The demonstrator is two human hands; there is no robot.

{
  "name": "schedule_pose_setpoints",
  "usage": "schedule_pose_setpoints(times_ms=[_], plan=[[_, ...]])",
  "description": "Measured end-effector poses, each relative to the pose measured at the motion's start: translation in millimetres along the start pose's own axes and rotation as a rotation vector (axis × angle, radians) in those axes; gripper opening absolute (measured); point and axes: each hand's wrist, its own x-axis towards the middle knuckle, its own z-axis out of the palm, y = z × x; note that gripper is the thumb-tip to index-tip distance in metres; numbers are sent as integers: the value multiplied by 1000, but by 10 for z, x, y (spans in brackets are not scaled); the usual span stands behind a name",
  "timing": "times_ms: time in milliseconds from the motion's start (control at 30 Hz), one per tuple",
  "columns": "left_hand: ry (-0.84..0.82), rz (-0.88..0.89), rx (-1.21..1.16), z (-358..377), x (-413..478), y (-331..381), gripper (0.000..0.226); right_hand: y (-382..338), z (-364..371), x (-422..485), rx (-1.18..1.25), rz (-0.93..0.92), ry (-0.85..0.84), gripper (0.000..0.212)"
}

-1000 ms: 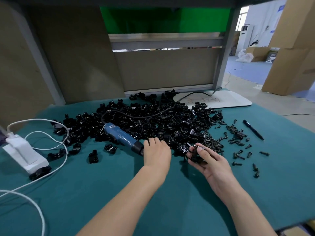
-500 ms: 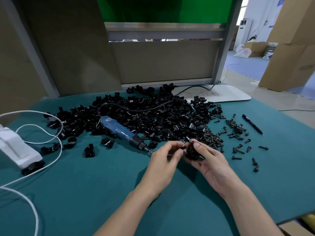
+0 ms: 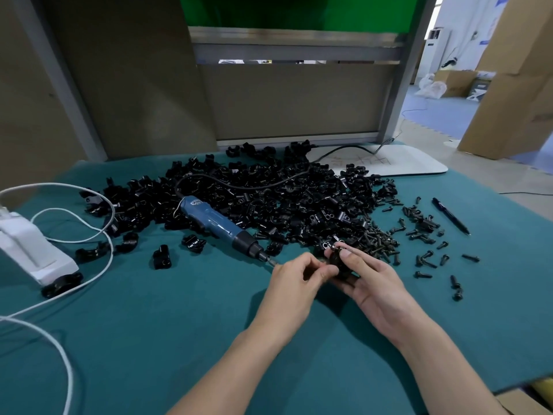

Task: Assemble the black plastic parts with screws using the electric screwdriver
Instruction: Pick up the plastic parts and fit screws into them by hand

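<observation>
Being gripped by the right hand (image 3: 374, 290), a black part (image 3: 337, 259) is also pinched by the left hand (image 3: 294, 283); the screwdriver (image 3: 216, 222) is laid just beside that hand.

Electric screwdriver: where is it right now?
Head view: the electric screwdriver lies left of centre, unheld, against the black parts pile, tip beside the left hand.

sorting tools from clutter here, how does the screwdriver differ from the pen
The screwdriver is blue and thick; the pen is black and thin. The screwdriver trails a black cord and lies against the pile of parts; the pen has no cord and lies right of the loose screws. Both lie flat on the green cloth.
</observation>
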Motion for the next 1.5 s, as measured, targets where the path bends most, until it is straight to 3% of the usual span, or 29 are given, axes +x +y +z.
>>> schedule_pose_setpoints(times_ms=[100, 200, 433, 567, 767, 1033, 1267, 1500], plan=[[-24, 40, 35, -5, -4, 33, 3, -9, -5, 11, 18, 6, 14, 26], [-39, -12, -49, -32, -19, 38, 14, -14, 3, 13, 6, 3, 18, 27], [-50, -56, 73, -72, -19, 43, 19, -5, 1, -7, -8, -12, -11, 29], [-47, -28, 53, -86, -26, 57, 11, 2, -1, -9, -23, 1, -15, 41], [-75, 52, 91, -101, -40, 74, 15, -4, -7, 2, 9, 4, -2, 23], [-67, 86, 166, -82, -50, 56, 19, 9, -20, 2, -11, 1, -19, 37], [-57, 135, 144, -75, -41, 63, 10, 11, -37, 21, 20, 2, -10, 31], [-46, -23, 39, -93, -48, 81, 18, 23, -33, 33, -24, -13, -1, 35]])
